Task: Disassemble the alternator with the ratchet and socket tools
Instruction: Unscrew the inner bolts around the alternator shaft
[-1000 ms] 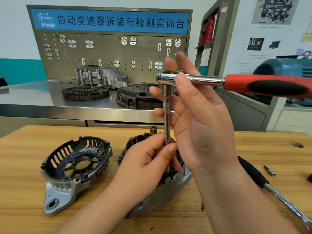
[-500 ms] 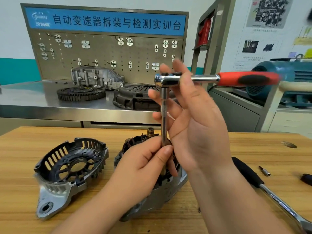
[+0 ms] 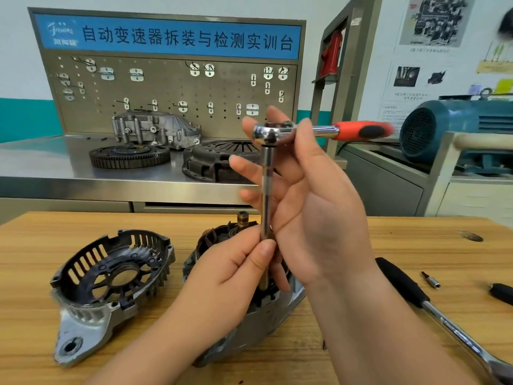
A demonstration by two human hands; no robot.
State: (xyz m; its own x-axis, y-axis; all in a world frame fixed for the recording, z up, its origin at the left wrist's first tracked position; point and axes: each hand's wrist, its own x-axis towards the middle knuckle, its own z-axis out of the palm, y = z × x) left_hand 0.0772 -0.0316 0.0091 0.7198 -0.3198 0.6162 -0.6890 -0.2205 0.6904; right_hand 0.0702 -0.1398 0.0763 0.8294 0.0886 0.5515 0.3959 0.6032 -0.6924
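Note:
The alternator body [image 3: 266, 318] lies on the wooden table [image 3: 416, 240], its windings and shaft tip [image 3: 243, 218] showing behind my hands. Its removed rear cover [image 3: 111, 279] sits to the left. A ratchet [image 3: 266, 133] with a red and black handle [image 3: 363, 130] carries a long chrome extension bar [image 3: 267, 195] that points straight down into the alternator. My right hand [image 3: 313, 201] grips the ratchet head and cradles the bar. My left hand [image 3: 236, 273] pinches the lower end of the bar above the alternator; the socket end is hidden.
A second ratchet with a black grip [image 3: 402, 284] lies on the table at the right, beside a small bit [image 3: 430, 279] and a dark tool end [image 3: 502, 293]. Behind stands a steel bench [image 3: 55, 168] with a flywheel [image 3: 129, 155], a clutch cover [image 3: 216, 162], a gearbox housing and a pegboard.
The red handle has swung away from me around the upright bar and now looks shorter. Both hands keep their hold, and the view has drifted slightly.

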